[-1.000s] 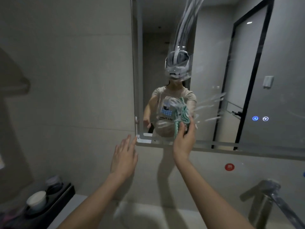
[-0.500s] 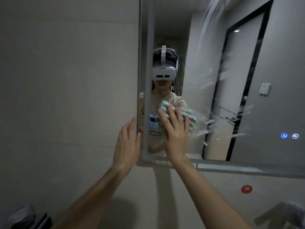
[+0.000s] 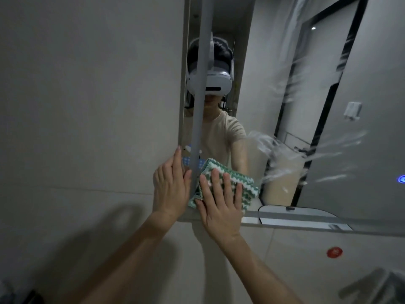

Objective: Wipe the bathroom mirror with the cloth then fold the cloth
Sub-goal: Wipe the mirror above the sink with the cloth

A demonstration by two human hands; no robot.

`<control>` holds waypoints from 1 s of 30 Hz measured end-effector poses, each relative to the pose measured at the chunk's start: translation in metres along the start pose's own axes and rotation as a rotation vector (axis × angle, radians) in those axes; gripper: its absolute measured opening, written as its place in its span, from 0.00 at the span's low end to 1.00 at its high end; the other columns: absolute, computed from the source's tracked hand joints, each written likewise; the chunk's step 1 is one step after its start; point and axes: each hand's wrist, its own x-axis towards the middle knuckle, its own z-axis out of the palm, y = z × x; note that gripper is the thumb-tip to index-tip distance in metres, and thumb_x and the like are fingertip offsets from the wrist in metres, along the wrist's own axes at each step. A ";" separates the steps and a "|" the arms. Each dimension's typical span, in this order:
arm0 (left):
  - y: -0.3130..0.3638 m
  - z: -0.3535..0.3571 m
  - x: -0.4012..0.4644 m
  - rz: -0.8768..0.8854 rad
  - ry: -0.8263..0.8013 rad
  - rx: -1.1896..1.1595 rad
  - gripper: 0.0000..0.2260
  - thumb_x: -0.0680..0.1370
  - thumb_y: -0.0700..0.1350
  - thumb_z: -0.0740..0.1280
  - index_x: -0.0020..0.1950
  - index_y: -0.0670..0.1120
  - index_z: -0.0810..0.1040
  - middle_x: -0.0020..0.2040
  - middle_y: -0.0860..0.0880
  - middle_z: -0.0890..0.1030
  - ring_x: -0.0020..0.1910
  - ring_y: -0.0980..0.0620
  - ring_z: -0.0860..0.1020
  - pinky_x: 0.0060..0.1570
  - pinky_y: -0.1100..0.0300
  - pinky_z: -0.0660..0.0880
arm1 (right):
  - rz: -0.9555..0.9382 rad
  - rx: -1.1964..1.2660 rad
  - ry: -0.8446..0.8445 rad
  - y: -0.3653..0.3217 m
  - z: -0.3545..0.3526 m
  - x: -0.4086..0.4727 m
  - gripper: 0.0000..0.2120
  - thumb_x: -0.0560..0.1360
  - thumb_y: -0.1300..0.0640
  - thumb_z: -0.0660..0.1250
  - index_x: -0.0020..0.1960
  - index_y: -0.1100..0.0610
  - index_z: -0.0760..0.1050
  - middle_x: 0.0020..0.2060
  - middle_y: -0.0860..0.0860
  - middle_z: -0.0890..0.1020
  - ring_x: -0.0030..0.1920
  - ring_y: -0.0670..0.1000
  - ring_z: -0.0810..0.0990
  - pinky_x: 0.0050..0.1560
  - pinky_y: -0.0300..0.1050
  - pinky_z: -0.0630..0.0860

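Cloth (image 3: 225, 185) lower now, under right hand (image 3: 221, 207)

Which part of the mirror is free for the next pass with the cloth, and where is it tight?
Free: the wide glass right of the cloth, across the streaks toward the blue light. Tight: the mirror's lower-left corner, where the left hand rests at the edge and the right hand presses the cloth.
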 end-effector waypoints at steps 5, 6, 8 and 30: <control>-0.003 0.004 -0.002 0.031 0.029 -0.003 0.23 0.83 0.52 0.46 0.72 0.39 0.59 0.59 0.43 0.67 0.52 0.44 0.68 0.55 0.52 0.64 | -0.056 -0.004 -0.008 0.005 -0.001 -0.002 0.26 0.81 0.46 0.54 0.76 0.51 0.56 0.77 0.52 0.52 0.76 0.55 0.53 0.74 0.57 0.50; -0.003 0.005 -0.002 0.032 0.037 0.001 0.22 0.83 0.52 0.46 0.72 0.40 0.58 0.59 0.43 0.66 0.52 0.44 0.68 0.55 0.52 0.64 | -0.077 -0.007 -0.001 0.009 -0.002 0.005 0.25 0.81 0.46 0.55 0.76 0.51 0.57 0.77 0.52 0.53 0.76 0.54 0.53 0.75 0.56 0.50; -0.003 0.006 -0.002 0.020 0.045 0.020 0.22 0.83 0.52 0.46 0.71 0.39 0.59 0.60 0.42 0.67 0.52 0.43 0.68 0.55 0.51 0.64 | -0.089 -0.010 0.015 0.018 -0.006 0.026 0.24 0.80 0.46 0.56 0.75 0.50 0.60 0.76 0.51 0.56 0.76 0.53 0.53 0.74 0.56 0.51; 0.003 0.001 0.001 -0.014 0.050 0.325 0.20 0.82 0.52 0.50 0.66 0.40 0.66 0.52 0.39 0.77 0.50 0.44 0.68 0.51 0.50 0.64 | -0.038 -0.007 0.002 0.012 -0.007 0.040 0.25 0.81 0.48 0.53 0.76 0.52 0.57 0.76 0.53 0.53 0.77 0.55 0.51 0.74 0.58 0.50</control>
